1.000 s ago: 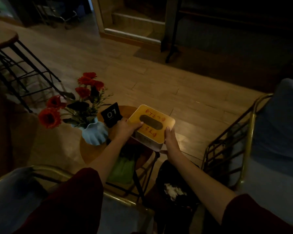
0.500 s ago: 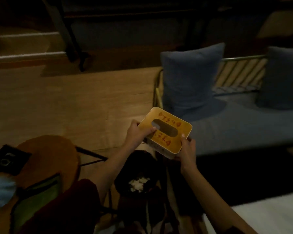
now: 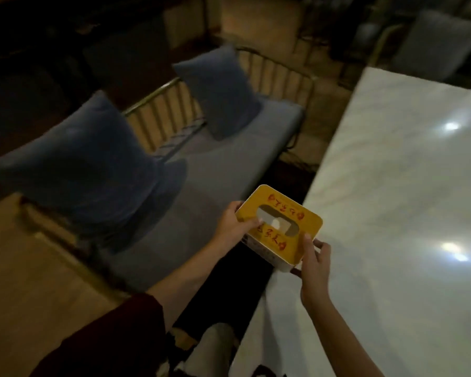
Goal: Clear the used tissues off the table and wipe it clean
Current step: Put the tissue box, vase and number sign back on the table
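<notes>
A yellow-topped tissue box (image 3: pixel 283 227) with red lettering and an oval slot is held in the air at the left edge of a white marble table (image 3: pixel 405 213). White tissue shows inside the slot. My left hand (image 3: pixel 233 227) grips the box's left end, thumb on the lid. My right hand (image 3: pixel 314 263) holds the near right corner, thumb on top and fingers underneath. No loose tissues are visible on the table top.
A blue daybed (image 3: pixel 215 170) with a brass rail and two blue cushions (image 3: pixel 74 161) stands left of the table. A dark gap runs between the two. Another chair with a grey cushion (image 3: pixel 433 42) stands at the far right. Light glares on the marble.
The view has swung right, from the small round side table with the flowers and the bin toward the marble table. Both hands carried the tissue box along with it.
</notes>
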